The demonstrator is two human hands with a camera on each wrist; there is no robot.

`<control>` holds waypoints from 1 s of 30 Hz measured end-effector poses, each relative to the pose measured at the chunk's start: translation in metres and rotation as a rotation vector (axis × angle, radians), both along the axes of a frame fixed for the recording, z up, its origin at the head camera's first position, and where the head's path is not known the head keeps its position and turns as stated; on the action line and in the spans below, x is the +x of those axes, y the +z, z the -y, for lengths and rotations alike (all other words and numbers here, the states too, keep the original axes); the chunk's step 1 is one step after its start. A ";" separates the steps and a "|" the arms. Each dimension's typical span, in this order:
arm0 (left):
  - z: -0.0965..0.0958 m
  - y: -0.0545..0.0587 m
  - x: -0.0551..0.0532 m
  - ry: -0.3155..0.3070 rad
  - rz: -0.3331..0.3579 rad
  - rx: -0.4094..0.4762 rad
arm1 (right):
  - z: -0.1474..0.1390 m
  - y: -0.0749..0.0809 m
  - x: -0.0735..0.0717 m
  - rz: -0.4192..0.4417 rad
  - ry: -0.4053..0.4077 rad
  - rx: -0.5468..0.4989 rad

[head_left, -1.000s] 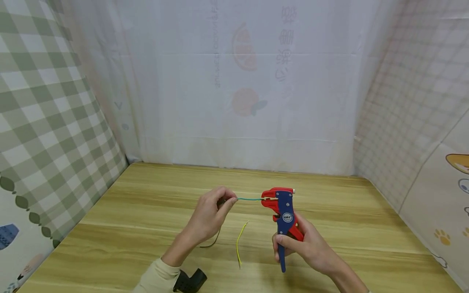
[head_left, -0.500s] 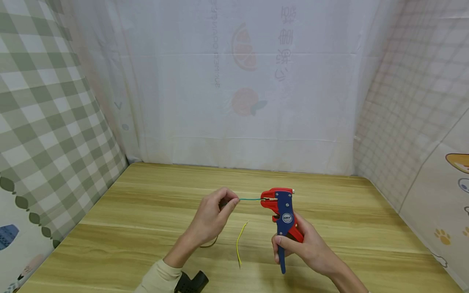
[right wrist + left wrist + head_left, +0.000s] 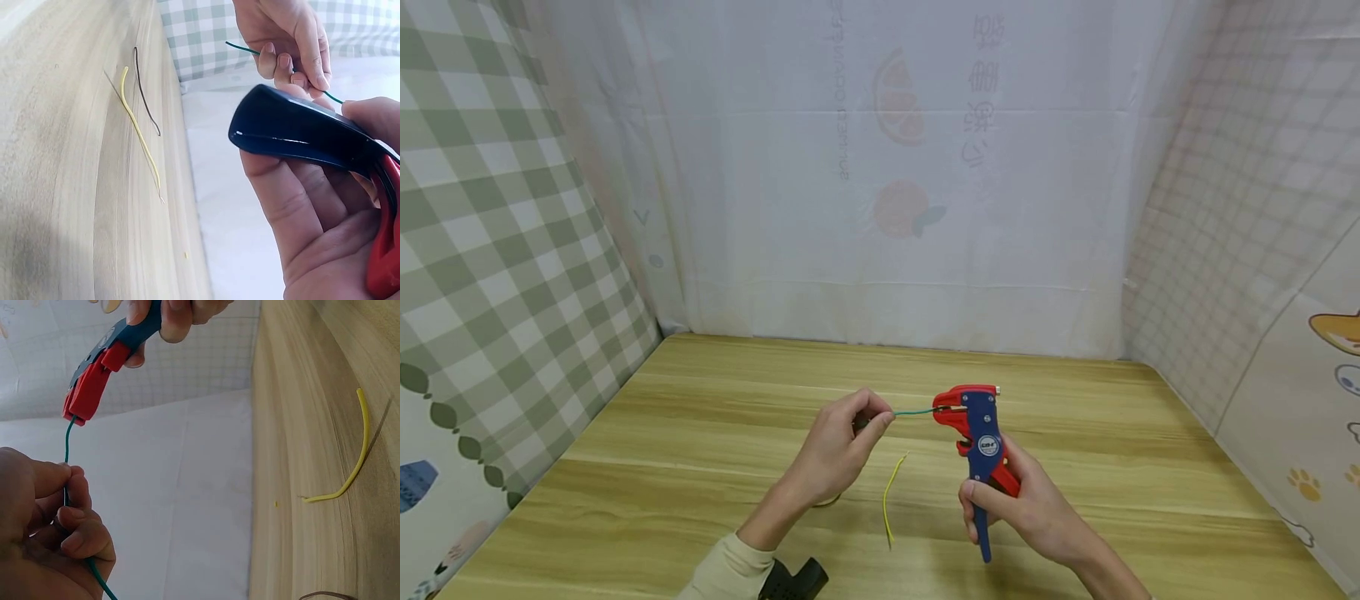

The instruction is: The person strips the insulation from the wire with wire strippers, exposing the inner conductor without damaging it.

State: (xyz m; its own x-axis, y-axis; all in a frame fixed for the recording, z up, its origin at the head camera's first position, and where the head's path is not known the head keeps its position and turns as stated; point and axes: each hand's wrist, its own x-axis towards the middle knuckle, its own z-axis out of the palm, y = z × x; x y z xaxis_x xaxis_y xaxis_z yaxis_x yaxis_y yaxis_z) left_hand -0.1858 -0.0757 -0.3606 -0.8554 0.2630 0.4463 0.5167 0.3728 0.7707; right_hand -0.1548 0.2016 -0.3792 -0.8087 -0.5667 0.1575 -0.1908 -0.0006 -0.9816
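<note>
My left hand (image 3: 835, 450) pinches a thin green wire (image 3: 913, 412) between thumb and fingers. The wire's tail hangs out below the palm in the left wrist view. A red and blue wire stripper (image 3: 982, 421) stands upright in my right hand (image 3: 1037, 508), its fingers around the blue handle. The green wire's far end enters the stripper's red nose (image 3: 87, 394), so its tip is hidden. Between the hands, lower down, a yellow wire (image 3: 889, 500) lies on the table, fine strands showing at one end (image 3: 162, 199).
A dark thin wire (image 3: 147, 94) lies beside the yellow one, mostly hidden by the left hand in the head view. A tiny yellow scrap (image 3: 275, 504) sits on the wooden table (image 3: 700, 400). A black object (image 3: 797, 577) is by the left sleeve. Cloth walls surround the table.
My left hand has shifted slightly right and down, toward the stripper, leaving a shorter, slightly bent stretch of green wire between them. The right hand and stripper have barely moved.
</note>
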 end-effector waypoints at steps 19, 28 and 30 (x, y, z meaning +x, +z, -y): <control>0.000 -0.003 -0.001 -0.011 0.008 0.009 | 0.006 -0.008 0.004 0.036 -0.030 -0.018; 0.000 -0.003 -0.002 -0.006 0.005 0.010 | 0.013 -0.011 0.003 0.075 -0.043 -0.025; 0.000 -0.003 -0.002 -0.007 0.007 0.009 | 0.013 -0.011 0.003 0.107 -0.045 -0.010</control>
